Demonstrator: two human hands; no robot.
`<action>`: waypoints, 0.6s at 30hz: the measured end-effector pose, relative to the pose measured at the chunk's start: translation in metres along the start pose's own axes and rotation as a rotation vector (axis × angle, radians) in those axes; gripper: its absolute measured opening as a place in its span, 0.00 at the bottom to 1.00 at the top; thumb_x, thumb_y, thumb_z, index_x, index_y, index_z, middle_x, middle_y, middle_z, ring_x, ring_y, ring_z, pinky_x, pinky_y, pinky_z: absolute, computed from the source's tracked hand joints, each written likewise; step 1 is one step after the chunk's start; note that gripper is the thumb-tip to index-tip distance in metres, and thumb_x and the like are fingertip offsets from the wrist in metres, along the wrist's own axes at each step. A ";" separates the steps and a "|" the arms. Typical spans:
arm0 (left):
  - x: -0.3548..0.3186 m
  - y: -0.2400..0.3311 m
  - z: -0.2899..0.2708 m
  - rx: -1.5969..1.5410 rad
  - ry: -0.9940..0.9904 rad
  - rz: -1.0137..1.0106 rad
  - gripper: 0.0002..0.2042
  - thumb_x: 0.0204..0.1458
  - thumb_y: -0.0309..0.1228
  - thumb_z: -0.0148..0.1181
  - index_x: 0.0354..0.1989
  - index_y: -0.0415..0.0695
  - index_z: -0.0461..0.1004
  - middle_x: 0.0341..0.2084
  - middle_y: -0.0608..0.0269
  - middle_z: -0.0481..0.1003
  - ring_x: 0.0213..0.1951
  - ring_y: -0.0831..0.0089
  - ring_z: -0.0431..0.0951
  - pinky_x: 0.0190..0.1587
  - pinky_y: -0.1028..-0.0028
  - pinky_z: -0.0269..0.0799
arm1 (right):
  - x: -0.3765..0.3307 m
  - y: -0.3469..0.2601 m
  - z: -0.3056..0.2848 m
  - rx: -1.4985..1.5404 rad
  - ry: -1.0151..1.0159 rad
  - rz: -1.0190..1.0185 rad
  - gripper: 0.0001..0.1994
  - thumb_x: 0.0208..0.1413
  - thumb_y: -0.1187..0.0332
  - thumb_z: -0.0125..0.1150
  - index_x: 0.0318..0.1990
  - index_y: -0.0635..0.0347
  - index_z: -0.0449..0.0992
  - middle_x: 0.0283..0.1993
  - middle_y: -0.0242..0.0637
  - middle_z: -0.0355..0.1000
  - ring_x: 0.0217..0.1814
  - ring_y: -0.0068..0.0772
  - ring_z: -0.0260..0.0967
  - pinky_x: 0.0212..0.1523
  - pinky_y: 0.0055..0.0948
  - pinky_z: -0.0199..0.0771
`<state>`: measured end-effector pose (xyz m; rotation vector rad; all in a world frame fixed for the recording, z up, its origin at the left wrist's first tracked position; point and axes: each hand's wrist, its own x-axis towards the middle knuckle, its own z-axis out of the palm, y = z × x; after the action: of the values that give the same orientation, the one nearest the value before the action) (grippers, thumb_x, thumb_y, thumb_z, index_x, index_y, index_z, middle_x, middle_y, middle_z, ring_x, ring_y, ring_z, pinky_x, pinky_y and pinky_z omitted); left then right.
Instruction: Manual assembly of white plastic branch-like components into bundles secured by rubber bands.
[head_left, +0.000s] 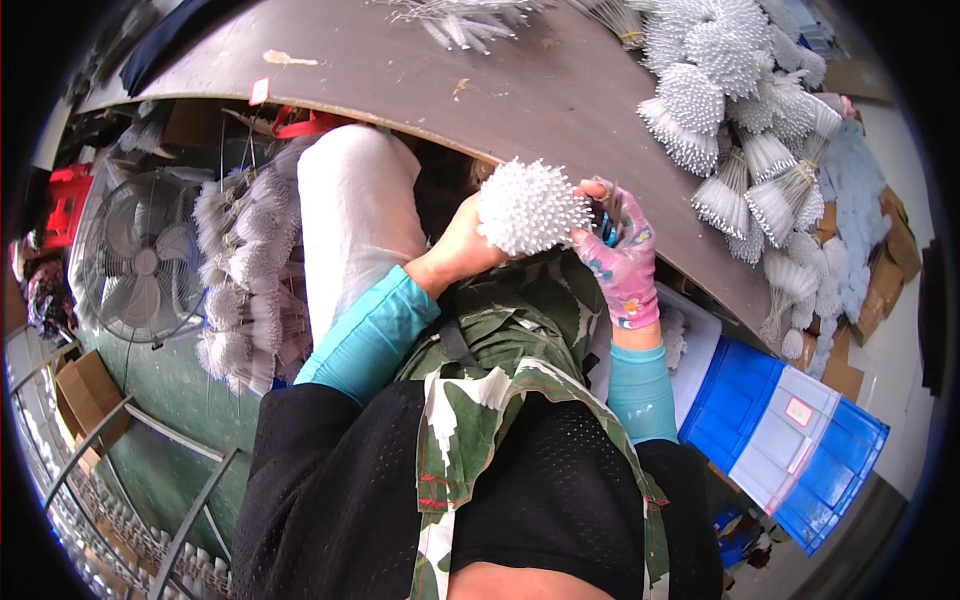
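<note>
A round bundle of white-tipped thin stems (533, 207) is held up over my lap, just off the table's near edge. My left hand (462, 245) is bare and wrapped round the bundle from the left and below; the bundle hides most of its fingers. My right hand (622, 255) wears a pink flowered glove with bare fingertips. It is closed on a small dark tool with blue parts (609, 230), whose kind I cannot make out. Its thumb and fingertips are at the bundle's right side.
A brown table (560, 110) stretches ahead, with a heap of similar white bundles (700, 90) at right and loose stems (465, 22) at the far edge. Blue and white plastic bins (790, 430) stand at my right. A fan (146, 262) and hanging bundles (255, 260) are at left.
</note>
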<state>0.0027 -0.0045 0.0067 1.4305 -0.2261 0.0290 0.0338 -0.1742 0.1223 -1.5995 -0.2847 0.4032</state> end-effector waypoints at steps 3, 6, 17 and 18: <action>-0.004 -0.007 0.005 -0.167 0.043 0.042 0.21 0.50 0.24 0.59 0.54 0.39 0.65 0.50 0.60 0.70 0.52 0.72 0.70 0.56 0.71 0.64 | -0.007 0.002 0.000 -0.005 -0.010 -0.043 0.26 0.44 0.86 0.57 0.54 0.65 0.65 0.51 0.38 0.68 0.51 0.27 0.67 0.47 0.23 0.72; -0.006 -0.003 0.006 -0.501 0.086 -0.026 0.20 0.51 0.26 0.58 0.53 0.40 0.66 0.49 0.61 0.71 0.52 0.72 0.70 0.57 0.72 0.63 | -0.010 0.000 0.001 -0.076 -0.018 -0.077 0.26 0.43 0.85 0.57 0.55 0.64 0.65 0.51 0.38 0.69 0.52 0.28 0.67 0.48 0.24 0.71; -0.007 -0.002 0.004 -0.356 0.118 0.032 0.17 0.56 0.24 0.50 0.54 0.39 0.63 0.50 0.60 0.70 0.52 0.70 0.70 0.57 0.71 0.64 | -0.014 -0.010 0.008 -0.089 -0.026 -0.077 0.25 0.44 0.85 0.57 0.53 0.64 0.67 0.51 0.37 0.69 0.53 0.28 0.66 0.52 0.26 0.69; -0.008 -0.009 0.003 -0.320 0.110 0.044 0.17 0.56 0.24 0.51 0.54 0.39 0.63 0.50 0.60 0.69 0.52 0.70 0.70 0.56 0.71 0.65 | -0.014 -0.011 0.010 -0.047 -0.021 -0.046 0.24 0.44 0.85 0.57 0.53 0.64 0.67 0.51 0.37 0.69 0.53 0.28 0.66 0.52 0.26 0.68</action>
<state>-0.0043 -0.0081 -0.0031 1.1020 -0.1628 0.1030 0.0177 -0.1704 0.1339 -1.6322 -0.3482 0.3805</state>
